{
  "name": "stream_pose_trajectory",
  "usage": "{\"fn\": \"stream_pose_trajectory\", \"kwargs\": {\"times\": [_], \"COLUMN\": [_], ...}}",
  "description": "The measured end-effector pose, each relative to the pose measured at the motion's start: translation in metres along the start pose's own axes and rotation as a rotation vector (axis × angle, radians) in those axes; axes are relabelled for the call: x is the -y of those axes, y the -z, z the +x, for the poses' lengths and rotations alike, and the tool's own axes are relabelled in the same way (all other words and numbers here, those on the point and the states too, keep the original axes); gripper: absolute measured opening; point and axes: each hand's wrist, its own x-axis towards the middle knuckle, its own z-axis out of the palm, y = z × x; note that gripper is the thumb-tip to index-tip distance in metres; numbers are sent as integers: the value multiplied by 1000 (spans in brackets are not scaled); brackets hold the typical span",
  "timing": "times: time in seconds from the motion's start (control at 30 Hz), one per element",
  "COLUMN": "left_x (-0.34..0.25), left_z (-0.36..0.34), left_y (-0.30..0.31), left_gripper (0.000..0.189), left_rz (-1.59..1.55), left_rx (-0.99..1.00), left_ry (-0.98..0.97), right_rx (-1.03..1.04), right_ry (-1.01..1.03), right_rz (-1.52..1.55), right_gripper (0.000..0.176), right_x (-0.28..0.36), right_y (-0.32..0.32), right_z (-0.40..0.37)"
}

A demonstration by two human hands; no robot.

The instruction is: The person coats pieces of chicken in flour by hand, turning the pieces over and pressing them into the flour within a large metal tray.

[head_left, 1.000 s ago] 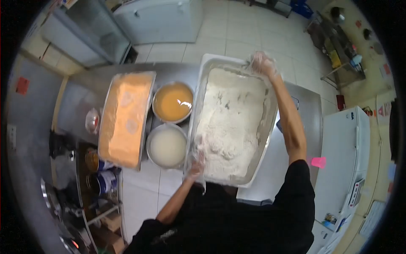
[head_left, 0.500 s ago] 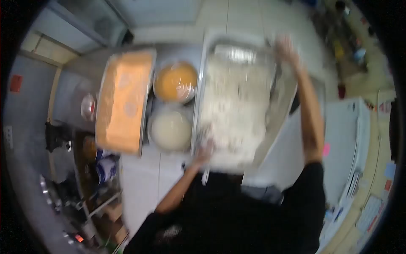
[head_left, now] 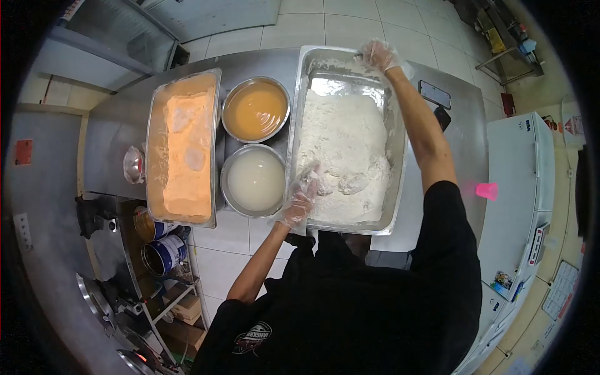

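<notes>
A deep metal tray [head_left: 400, 181] holds white flour [head_left: 347, 125], with a few flour-coated lumps [head_left: 353, 183] in its near half. My right hand [head_left: 380, 56], in a clear plastic glove, is closed over the tray's far right corner. At the near left side wall, my gloved left hand [head_left: 299, 201] grips the rim, its fingers reaching inside beside the coated lumps. Left of the tray are a steel bowl of orange liquid [head_left: 255, 112] and a steel bowl of whitish liquid [head_left: 255, 181].
Orange powder fills another tray [head_left: 215, 144] at the left, beside a small metal bowl [head_left: 133, 164]. A phone [head_left: 435, 94] lies on the steel table [head_left: 465, 131] at the right. A pink cup [head_left: 487, 191] is near the white fridge [head_left: 515, 150]. Tins [head_left: 164, 255] stand on the lower left shelf.
The flour tray's right side has shifted left and my right hand has moved left with it. My left hand stays at the near left side. The blur has cleared.
</notes>
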Motion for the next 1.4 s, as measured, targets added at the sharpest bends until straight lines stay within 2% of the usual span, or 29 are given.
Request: {"fn": "stream_pose_trajectory", "kwargs": {"times": [0.07,0.1,0.17,0.2,0.23,0.27,0.3,0.33,0.37,0.43,0.47,0.5,0.53,0.6,0.63,0.73,0.77,0.87,0.93,1.0,1.03,1.07,1.1,1.13,1.2,1.23,1.33,1.37,1.4], "left_x": [13,25,27,17,16,16,27,29,7,-2,15,31,37,-8,-21,29,27,46,19,3,27,57,93,71,5,32,40,44,53], "left_z": [15,21,16,9,12,15,28,37,31,33,48,62,72,62,59,71,70,75,78,80,83,78,80,81,79,78,87,86,84], "left_y": [-5,-12,-16,-16,-22,-27,-39,-50,-55,-55,-56,-57,-58,-53,-50,-53,-56,-68,-40,-6,-28,-49,-48,-42,-21,-31,-41,-40,-42], "left_gripper": [42,40,38,38,37,37,37,36,33,25,24,22,23,24,25,24,30,35,45,49,47,45,34,31,25,20,18,18,18], "left_rz": [-733,-1474,-2284,-2353,-2240,-2125,-1817,-1499,-2186,-2993,-2859,-2724,-2319,-2308,-2295,-2337,-2352,-2708,-2549,-1959,-2301,-2629,-2518,-2518,-2495,-2515,-2365,-2470,-2574], "left_rx": [176,283,423,457,352,245,34,-156,90,565,574,574,409,226,129,164,269,1168,800,681,871,1071,1148,983,675,789,508,590,678], "left_ry": [152,57,-125,-184,-251,-303,-355,-392,-403,-375,-453,-530,-643,-554,-506,-194,-68,505,902,952,841,624,860,838,777,790,680,705,731], "right_rx": [129,124,74,15,-48,148,350,419,495,342,270,458,356,117,165,420,338,13,-288,-295,-364,-474,-581,-676,-509,-434,-542,-498,-506], "right_ry": [-171,-266,-227,-148,-66,90,244,290,337,368,373,189,209,258,233,145,84,-145,-354,-402,-385,-331,-282,-241,-352,-400,-521,-431,-436], "right_rz": [96,128,98,88,73,148,228,257,292,482,585,490,518,538,460,320,389,557,623,445,580,487,394,302,423,485,823,547,583], "right_gripper": [28,30,33,34,35,39,43,39,35,28,25,19,19,19,16,15,15,14,14,16,16,15,14,13,12,12,16,15,16], "right_x": [-5,7,21,41,63,72,82,100,115,115,120,140,142,134,137,144,143,145,165,195,191,189,186,184,199,202,188,214,210], "right_y": [-43,-34,-48,-26,1,3,4,25,41,7,-6,24,-11,-96,-84,18,34,55,35,54,61,48,27,19,56,73,58,109,105], "right_z": [-2,-17,-53,-84,-116,-137,-159,-184,-204,-248,-271,-260,-272,-287,-288,-273,-275,-279,-284,-286,-282,-281,-282,-286,-285,-279,-273,-268,-270]}}
